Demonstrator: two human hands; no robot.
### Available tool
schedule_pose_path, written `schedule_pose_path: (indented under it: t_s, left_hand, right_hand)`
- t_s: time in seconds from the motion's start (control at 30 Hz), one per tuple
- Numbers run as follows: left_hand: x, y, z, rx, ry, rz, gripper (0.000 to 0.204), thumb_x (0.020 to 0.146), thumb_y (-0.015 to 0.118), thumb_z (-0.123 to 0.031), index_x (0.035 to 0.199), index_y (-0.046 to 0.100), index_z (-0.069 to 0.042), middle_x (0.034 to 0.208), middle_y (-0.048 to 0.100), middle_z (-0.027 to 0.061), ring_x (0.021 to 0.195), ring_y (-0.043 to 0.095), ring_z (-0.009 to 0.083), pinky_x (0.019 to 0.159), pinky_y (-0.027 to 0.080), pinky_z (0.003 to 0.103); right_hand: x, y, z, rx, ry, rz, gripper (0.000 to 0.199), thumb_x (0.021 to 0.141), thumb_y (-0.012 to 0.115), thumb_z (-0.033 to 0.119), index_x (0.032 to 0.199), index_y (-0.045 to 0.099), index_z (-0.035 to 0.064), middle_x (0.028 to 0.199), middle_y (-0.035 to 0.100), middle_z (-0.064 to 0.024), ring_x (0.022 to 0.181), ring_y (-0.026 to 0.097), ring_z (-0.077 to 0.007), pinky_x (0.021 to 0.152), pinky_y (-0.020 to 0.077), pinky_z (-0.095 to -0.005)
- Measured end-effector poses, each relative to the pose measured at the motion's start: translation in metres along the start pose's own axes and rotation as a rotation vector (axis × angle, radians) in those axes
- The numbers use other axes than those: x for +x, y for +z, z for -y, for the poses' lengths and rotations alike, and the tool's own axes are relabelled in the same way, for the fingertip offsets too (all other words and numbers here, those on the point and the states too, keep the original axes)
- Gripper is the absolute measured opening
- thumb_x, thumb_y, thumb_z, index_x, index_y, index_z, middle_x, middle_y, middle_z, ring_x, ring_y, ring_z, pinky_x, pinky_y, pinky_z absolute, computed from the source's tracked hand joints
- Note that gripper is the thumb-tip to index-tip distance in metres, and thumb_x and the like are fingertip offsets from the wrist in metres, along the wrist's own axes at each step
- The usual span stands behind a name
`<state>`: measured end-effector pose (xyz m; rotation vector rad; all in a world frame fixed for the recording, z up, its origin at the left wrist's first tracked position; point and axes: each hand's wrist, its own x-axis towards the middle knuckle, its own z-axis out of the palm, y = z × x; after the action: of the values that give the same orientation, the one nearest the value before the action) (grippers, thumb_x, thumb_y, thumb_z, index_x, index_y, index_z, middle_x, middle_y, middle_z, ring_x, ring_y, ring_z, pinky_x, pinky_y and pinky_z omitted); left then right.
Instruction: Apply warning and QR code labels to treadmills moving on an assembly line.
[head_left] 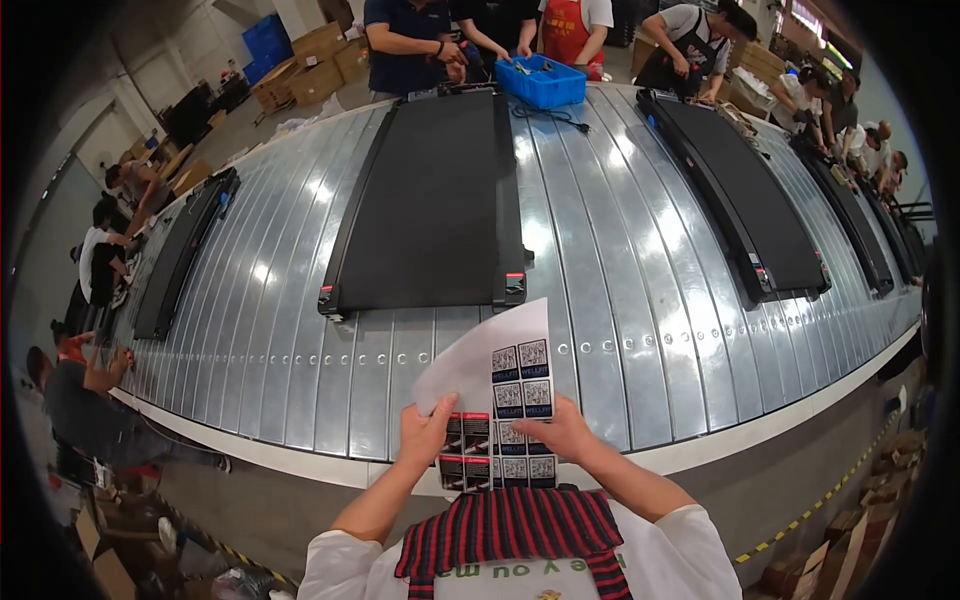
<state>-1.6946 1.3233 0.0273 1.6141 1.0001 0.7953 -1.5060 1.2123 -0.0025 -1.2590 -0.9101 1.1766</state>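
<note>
Busy assembly hall, long ribbed metal conveyor surface (600, 300) carrying flat black treadmills (430, 200). The person is holding a sticker sheet (500, 400) at chest height, left hand (425, 432) pinching its peeled-up backing, right hand (562, 432) gripping the right edge. My guess: the backing could be tearing or stickers curling onto each other if they're pulling unevenly.

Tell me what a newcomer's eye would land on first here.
First, the white sheet of square black-and-white stickers, held up low in the middle by the left hand and right hand. Behind it spreads the wide ribbed silver metal conveyor, carrying a flat black treadmill deck straight ahead. At the far edge sits a bright blue plastic bin.
</note>
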Motion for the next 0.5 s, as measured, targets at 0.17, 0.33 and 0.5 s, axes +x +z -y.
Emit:
schedule_pose_path:
  t_s: [0.17, 0.33, 0.5]
  left_hand:
    - [-0.001, 0.028, 0.003, 0.098, -0.006, 0.034, 0.027, 0.086, 0.06, -0.022, 0.092, 0.063, 0.004, 0.079, 0.065, 0.0082, 0.074, 0.059, 0.0137, 0.067, 0.047, 0.027]
    - [0.021, 0.015, -0.008, 0.326, 0.218, -0.021, 0.019, 0.084, 0.06, -0.01, 0.096, 0.063, 0.004, 0.085, 0.066, 0.015, 0.077, 0.064, 0.0185, 0.068, 0.048, 0.027]
    - [0.051, -0.017, -0.019, 0.409, 0.28, 0.098, 0.02, 0.081, 0.057, 0.003, 0.1, 0.064, 0.0, 0.089, 0.067, 0.0145, 0.081, 0.065, 0.0192, 0.072, 0.049, 0.027]
  right_hand:
    - [0.008, -0.039, -0.014, 0.071, 0.063, 0.037, 0.045, 0.077, 0.068, 0.007, 0.116, 0.047, -0.0015, 0.1, 0.062, -0.0091, 0.089, 0.059, -0.0135, 0.081, 0.0472, -0.0285]
    - [0.019, -0.094, -0.01, 0.106, 0.143, -0.111, 0.06, 0.078, 0.068, 0.011, 0.127, 0.035, -0.0011, 0.085, 0.064, -0.0103, 0.072, 0.062, -0.0149, 0.063, 0.0494, -0.0272]
    - [0.038, -0.121, -0.028, 0.241, 0.181, -0.302, 0.054, 0.08, 0.065, 0.013, 0.125, 0.038, 0.0001, 0.074, 0.063, -0.0101, 0.062, 0.06, -0.014, 0.055, 0.0463, -0.0247]
